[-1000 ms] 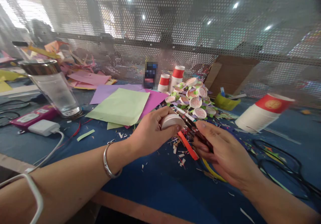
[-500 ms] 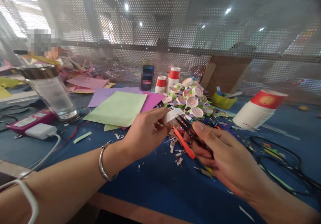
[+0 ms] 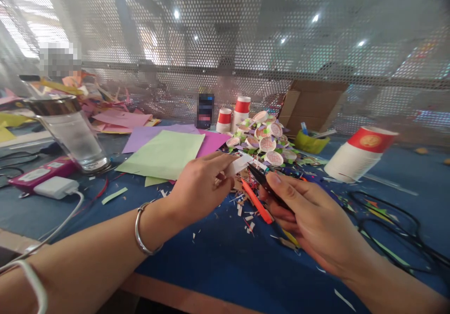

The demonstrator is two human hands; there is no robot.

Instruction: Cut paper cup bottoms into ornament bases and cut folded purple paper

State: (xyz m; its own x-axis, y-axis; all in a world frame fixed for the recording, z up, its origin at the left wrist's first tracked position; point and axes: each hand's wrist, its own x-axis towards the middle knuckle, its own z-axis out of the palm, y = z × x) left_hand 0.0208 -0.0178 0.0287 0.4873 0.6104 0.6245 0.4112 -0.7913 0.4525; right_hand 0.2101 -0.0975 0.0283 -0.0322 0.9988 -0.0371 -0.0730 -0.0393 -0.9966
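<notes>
My left hand (image 3: 200,185) pinches a small white paper-cup piece (image 3: 240,163) between thumb and fingers, just above the blue table. My right hand (image 3: 309,220) is closed around small black scissors (image 3: 262,181), their blades pointing left toward the white piece and almost touching it. A red-orange strip (image 3: 256,202) lies on the table under both hands, among many paper scraps. A silver bangle sits on my left wrist.
A heap of cut cup bottoms with green bits (image 3: 267,140) lies behind the hands. Green, purple and pink paper sheets (image 3: 165,152) lie left of it. A glass tumbler (image 3: 72,133), a charger (image 3: 56,186), red-and-white cups (image 3: 358,157), black cables (image 3: 390,225) and a perforated screen surround the work spot.
The white piece has turned in my left fingers from showing its round face to showing an edge. The scissors stayed close to it; both hands shifted slightly up and left.
</notes>
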